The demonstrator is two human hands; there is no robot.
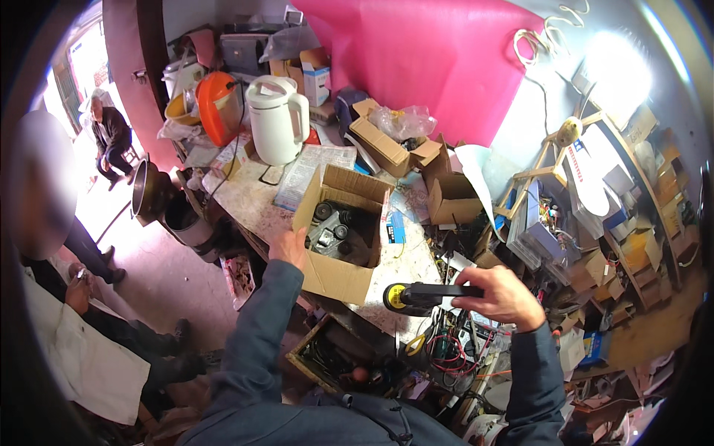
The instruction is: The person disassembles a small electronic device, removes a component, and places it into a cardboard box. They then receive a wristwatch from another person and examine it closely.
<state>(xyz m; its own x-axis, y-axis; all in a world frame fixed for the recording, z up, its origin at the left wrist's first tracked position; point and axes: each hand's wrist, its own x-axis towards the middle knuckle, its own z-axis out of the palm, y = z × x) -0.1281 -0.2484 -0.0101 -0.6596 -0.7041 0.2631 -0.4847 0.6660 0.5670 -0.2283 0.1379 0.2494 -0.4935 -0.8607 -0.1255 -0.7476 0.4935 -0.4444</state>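
An open cardboard box [340, 279] stands near the front edge of the worktable, its flaps up. Inside lie dark round parts [325, 211] and a grey metal-looking part [328, 238]. My left hand [288, 248] is closed on the box's near left flap. To the right of the box, my right hand [500, 295] grips a black tool [435, 292] with a long handle and a round head. A yellow disc marks the head, which points left over the tabletop. I cannot tell the tool's exact kind.
Behind the box stand a white electric jug [277, 119], a newspaper [316, 175] and more cartons [383, 143]. Tangled wires [454, 349] lie at the right; a wooden drawer [309, 364] of parts is below. One person [111, 137] sits by the doorway, another stands at left.
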